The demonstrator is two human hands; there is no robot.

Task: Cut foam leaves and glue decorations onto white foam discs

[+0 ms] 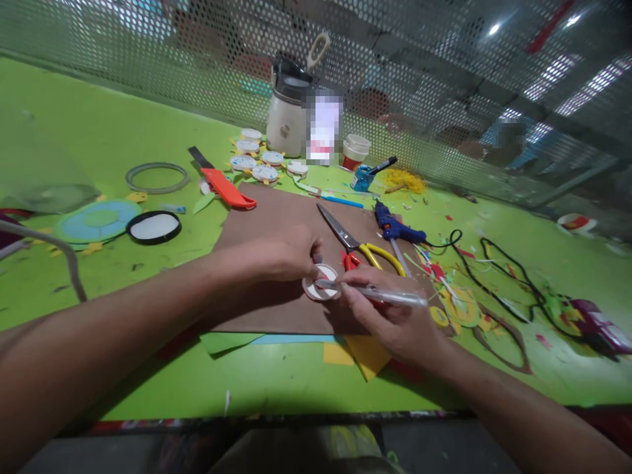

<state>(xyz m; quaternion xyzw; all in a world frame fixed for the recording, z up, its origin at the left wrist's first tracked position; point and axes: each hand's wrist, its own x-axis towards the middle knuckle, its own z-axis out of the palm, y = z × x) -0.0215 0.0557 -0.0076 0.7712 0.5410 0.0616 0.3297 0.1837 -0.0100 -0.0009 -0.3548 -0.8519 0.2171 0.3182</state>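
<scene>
A small round white disc point(312, 289) with a pale rim lies on the brown board point(276, 313), a bit of red showing near its middle. My left hand point(293, 253) is closed, its curled fingertips against the disc's upper edge; the palm is hidden. Between the thumb and fingers of my right hand point(390, 316) is a slim pen-like tool with a clear barrel point(402, 296), its pointed end over the disc. Just beyond my right hand, scissors with yellow and red handles point(378, 255) rest on the board.
A blue glue gun point(397, 227) with a black cord lies right of the scissors. An orange-handled knife point(227, 187) crosses the board's far left corner. Several decorated discs point(265, 173) sit before a jug point(286, 118). Paper scraps point(461, 306) litter the right; a perforated screen point(197, 72) stands behind.
</scene>
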